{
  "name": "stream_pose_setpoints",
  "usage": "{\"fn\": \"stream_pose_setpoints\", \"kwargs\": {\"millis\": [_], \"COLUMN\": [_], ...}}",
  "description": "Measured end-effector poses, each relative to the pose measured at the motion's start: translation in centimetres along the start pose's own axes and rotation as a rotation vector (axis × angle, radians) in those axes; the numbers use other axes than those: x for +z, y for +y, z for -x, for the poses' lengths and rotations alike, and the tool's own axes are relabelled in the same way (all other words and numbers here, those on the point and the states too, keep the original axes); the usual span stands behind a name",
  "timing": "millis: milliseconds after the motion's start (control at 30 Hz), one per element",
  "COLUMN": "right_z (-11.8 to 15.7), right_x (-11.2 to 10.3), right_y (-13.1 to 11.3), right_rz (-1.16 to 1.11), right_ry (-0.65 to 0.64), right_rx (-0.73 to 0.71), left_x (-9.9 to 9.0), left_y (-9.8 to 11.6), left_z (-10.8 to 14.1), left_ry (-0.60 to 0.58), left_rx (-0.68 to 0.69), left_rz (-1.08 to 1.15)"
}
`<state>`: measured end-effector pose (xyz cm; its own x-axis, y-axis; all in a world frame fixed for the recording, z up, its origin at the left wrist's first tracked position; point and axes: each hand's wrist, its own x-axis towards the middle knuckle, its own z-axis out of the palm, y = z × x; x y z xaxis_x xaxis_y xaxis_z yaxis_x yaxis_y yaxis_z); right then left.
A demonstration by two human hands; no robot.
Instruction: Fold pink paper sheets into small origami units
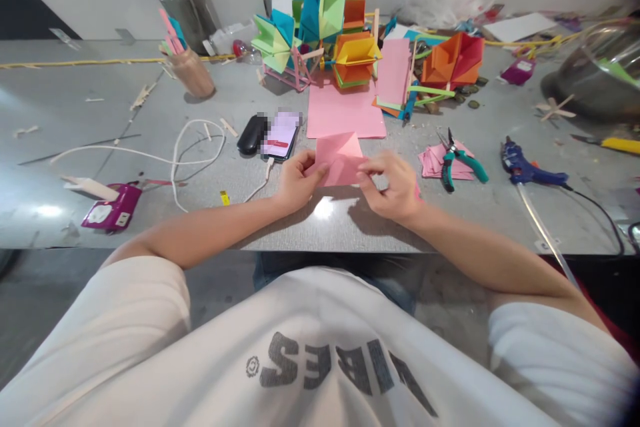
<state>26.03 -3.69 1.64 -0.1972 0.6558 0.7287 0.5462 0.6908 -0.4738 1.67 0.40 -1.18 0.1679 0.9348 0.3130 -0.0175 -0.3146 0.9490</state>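
A small pink sheet of paper (pixel 341 159), with crease lines across it, is held up just above the table's front part. My left hand (pixel 299 180) pinches its left edge, thumb on top. At its right edge, my right hand (pixel 393 185) grips the paper between thumb and fingers. A larger pink sheet (pixel 345 113) lies flat on the table beyond. To the right of my right hand is a stack of small pink papers (pixel 433 161), with teal-handled pliers (pixel 457 161) resting on it.
Folded paper pieces (pixel 320 17) in several colours stand at the back. A blue glue gun (pixel 533 167) with a cord lies at right, near a yellow cutter (pixel 620 144). At left are a phone (pixel 283 133), a white cable (pixel 135 152) and a purple tape dispenser (pixel 113 207).
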Motion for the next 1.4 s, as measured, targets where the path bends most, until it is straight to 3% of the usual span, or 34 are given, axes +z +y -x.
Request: {"fn": "stream_pose_setpoints", "kwargs": {"millis": [67,100,233,333,467,667,867,1000,1167,1400], "right_z": [-0.6,-0.9,-1.7,-1.5,-1.1,-1.4,-1.8,-2.0,-2.3,-2.1], "right_x": [-0.2,-0.2,0.2,0.5,0.5,0.0,-1.0,-1.5,-2.0,-2.2], "right_y": [0.7,1.0,2.0,1.9,1.7,2.6,3.3,3.6,3.8,4.4], "right_rz": [0.000,-0.038,-0.414,-0.472,-0.396,-0.481,-0.469,-0.506,-0.459,-0.351], "right_ry": [0.118,0.104,-0.219,-0.295,-0.262,-0.208,-0.276,-0.364,-0.447,-0.499], "right_rx": [0.079,0.159,0.484,0.550,0.510,0.430,0.406,0.337,0.212,0.048], "left_x": [-0.1,-0.1,0.0,-0.1,-0.1,-0.2,-0.3,-0.6,-1.0,-0.6], "left_y": [-0.1,-0.2,0.0,0.2,0.1,0.1,0.3,0.4,0.4,-0.2], "left_z": [0.0,0.0,0.3,0.3,0.3,0.2,0.0,0.1,0.6,0.8], "left_ry": [-0.024,-0.040,-0.102,-0.138,-0.112,-0.061,-0.022,-0.058,-0.194,-0.204], "left_rx": [-0.019,-0.029,-0.064,-0.076,-0.069,0.019,0.033,0.019,0.045,-0.005], "left_rz": [0.064,0.086,0.142,0.135,0.113,0.149,0.180,0.175,0.137,-0.018]}}
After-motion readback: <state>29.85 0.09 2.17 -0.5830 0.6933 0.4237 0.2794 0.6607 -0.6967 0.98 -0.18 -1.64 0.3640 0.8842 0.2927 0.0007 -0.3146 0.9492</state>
